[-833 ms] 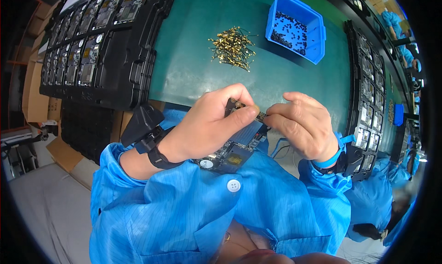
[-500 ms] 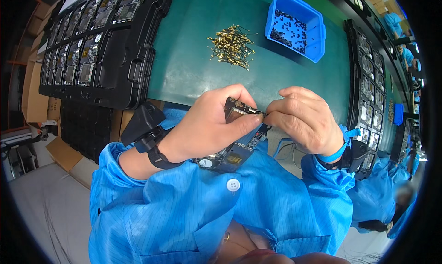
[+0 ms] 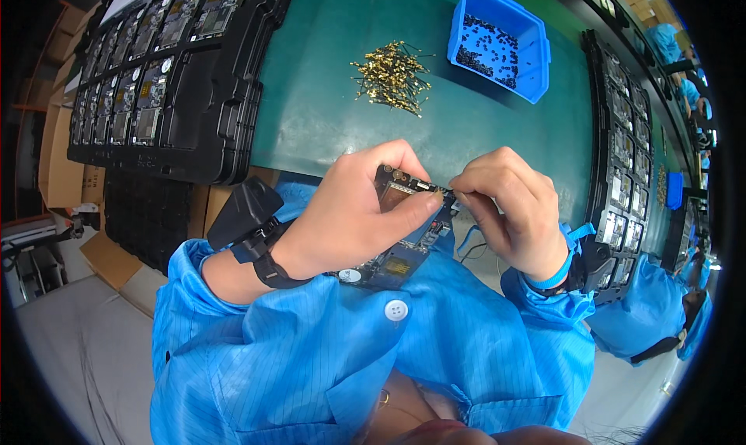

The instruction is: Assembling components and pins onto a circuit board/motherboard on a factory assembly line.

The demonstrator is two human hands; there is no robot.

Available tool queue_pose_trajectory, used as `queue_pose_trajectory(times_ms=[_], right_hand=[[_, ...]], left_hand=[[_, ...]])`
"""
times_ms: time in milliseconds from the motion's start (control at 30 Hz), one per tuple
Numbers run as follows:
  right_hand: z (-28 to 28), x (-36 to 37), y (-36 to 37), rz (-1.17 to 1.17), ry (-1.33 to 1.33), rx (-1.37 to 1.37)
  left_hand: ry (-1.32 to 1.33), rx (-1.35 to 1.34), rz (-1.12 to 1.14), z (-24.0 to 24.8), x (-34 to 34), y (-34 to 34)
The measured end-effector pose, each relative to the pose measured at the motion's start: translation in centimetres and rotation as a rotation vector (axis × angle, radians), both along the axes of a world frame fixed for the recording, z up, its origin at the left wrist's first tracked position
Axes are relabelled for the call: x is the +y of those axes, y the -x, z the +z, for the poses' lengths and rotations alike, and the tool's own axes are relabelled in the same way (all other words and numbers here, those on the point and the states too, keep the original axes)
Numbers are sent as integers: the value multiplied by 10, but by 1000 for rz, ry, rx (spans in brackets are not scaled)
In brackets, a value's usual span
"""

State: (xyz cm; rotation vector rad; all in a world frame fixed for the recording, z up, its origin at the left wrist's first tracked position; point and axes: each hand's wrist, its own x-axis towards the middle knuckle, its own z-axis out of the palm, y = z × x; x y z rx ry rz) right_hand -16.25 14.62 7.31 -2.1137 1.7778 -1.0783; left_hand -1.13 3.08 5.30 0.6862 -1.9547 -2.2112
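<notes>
Green workbench (image 3: 311, 95), pale grey floor (image 3: 649, 387)

Green table (image 3: 311, 88) (bin (image 3: 536, 66), gold-tipped pile (image 3: 392, 78))

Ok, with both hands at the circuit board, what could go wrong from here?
The left hand grips the circuit board on the body side of the edge of the green table, so a slip might let it fall.
The right hand is at the board's upper right corner, where too much pressure might harm it.
The pile of gold-tipped pieces lies loose on the table, so a bump could scatter it.
</notes>
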Motion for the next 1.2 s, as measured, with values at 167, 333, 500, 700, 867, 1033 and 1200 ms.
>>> queue_pose_trajectory(times_ms=[167, 333, 500, 700, 867, 1033, 1200], right_hand=[[0, 0, -5, -30, -49, -141], [1, -1, -5, -71, -110, -227], [1, -1, -1, -42, -171, -284], [4, -6, 7, 56, -209, -252], [8, -12, 17, 172, -199, -123], [13, -19, 21, 242, -194, -11], [13, -20, 21, 275, -195, -74]], left_hand=[[3, 50, -11, -1, 0, 1], [-21, 39, -12, 0, -1, 1], [-41, 60, -34, -3, -3, 0], [-72, 87, -39, -6, -3, 0], [-87, 27, -55, 0, -3, 1], [6, 1, -57, 0, -2, 2], [38, -41, -25, 3, -1, 1]])
